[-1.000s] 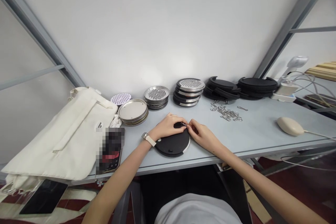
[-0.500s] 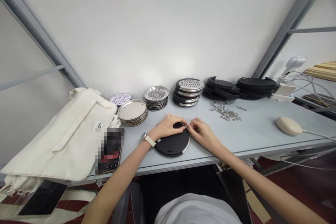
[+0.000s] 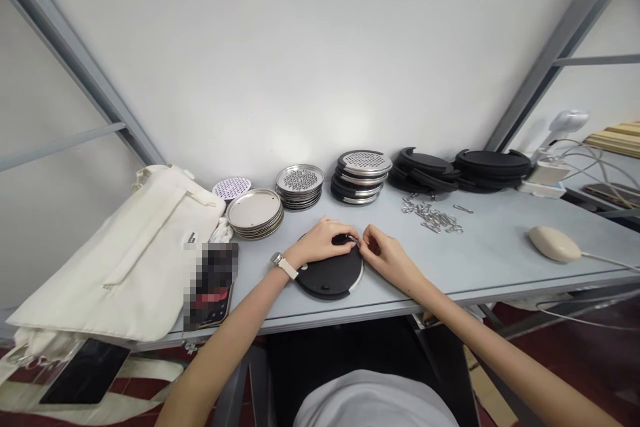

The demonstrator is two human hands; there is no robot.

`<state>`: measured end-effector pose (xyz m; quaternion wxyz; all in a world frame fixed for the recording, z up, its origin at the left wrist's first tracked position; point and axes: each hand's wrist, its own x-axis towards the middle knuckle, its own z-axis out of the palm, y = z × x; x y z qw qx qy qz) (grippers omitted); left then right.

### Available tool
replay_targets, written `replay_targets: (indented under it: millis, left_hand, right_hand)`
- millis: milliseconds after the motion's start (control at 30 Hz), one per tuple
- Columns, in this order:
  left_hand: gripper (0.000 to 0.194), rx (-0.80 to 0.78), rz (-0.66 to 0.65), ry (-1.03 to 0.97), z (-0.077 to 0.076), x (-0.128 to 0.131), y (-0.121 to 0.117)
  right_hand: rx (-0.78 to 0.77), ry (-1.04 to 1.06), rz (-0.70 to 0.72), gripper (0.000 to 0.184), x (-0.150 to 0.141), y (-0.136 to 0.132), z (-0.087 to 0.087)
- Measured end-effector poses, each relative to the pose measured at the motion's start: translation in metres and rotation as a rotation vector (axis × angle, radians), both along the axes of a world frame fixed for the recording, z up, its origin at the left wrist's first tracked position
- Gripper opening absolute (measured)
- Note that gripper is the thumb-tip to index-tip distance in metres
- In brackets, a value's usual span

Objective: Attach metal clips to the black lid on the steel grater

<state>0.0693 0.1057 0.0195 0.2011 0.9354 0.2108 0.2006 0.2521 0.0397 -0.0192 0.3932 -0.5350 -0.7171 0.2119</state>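
My left hand (image 3: pixel 320 241) presses flat on a black steel-rimmed disc (image 3: pixel 327 280), stiff-looking and best held by its edge. My right fingertips (image 3: pixel 365 237) pinch a small metal clip (image 3: pixel 354 239).

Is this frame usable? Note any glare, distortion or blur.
Head view: wide-angle distortion bows the table edge and tilts the grey wall struts; soft glare marks the white wall; a pixelated block hides a phone; the left hand and right hand look reasonably sharp.
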Motion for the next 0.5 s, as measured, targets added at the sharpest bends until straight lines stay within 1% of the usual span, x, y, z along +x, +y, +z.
replay_targets:
  millis: [133,500]
  left_hand:
    - [0.017,-0.008,0.003,0.005,0.0004,0.0001,-0.0006]
    - [0.016,-0.003,0.003,-0.011,-0.0007,0.0000,0.0006]
  right_hand:
    - [-0.010,0.018,0.022,0.006,-0.0003,-0.0008,0.0008]
    - [-0.019,-0.004,0.049,0.007,-0.0002,-0.0019,0.0030]
